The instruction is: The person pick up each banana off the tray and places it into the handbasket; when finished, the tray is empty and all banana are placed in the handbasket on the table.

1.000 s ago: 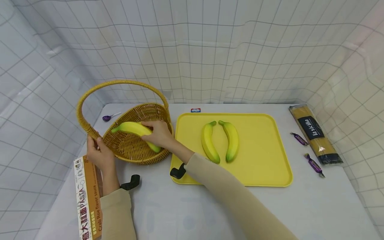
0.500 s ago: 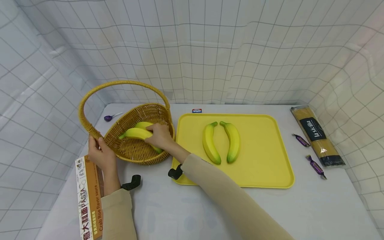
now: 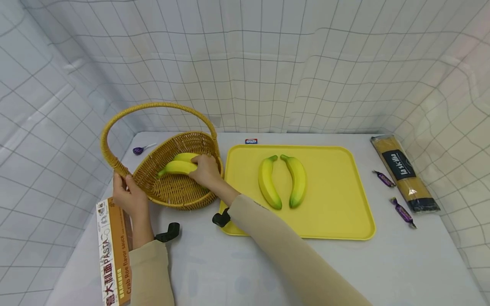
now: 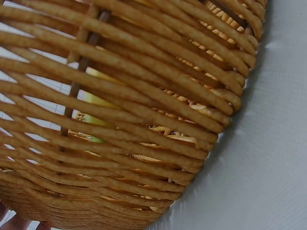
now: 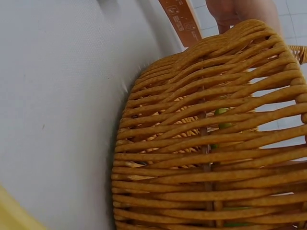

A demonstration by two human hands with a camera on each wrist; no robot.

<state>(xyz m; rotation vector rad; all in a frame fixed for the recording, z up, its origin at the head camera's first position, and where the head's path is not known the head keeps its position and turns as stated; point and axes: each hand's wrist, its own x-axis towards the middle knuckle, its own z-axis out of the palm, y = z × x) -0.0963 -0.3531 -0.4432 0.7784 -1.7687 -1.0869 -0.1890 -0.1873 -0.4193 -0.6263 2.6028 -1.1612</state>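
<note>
A wicker basket [image 3: 174,191] with a tall hoop handle stands at the left. My left hand [image 3: 131,197] grips its rim at the near foot of the handle. Down inside the basket, my right hand [image 3: 208,172] holds a yellow banana [image 3: 176,167] by its right part, hiding that end. Another banana [image 3: 186,157] lies just behind it, partly covered by the fingers. Both wrist views are filled mostly by the basket's woven wall [image 4: 144,96], with bits of yellow and green showing through the gaps. In the right wrist view, left-hand fingers [image 5: 244,12] appear at the rim.
A yellow tray [image 3: 333,191] right of the basket carries two bananas [image 3: 269,182]. A pasta box [image 3: 115,255] lies beside the left forearm, a lollipop [image 3: 138,150] behind the basket. At right are a pasta packet [image 3: 405,174] and two wrapped candies [image 3: 403,212]; a small red-and-blue packet [image 3: 251,141] sits behind the tray.
My right hand has lowered the banana deeper into the basket and shifted it slightly right, next to the other banana, which has come into sight. My left hand keeps its hold on the rim.
</note>
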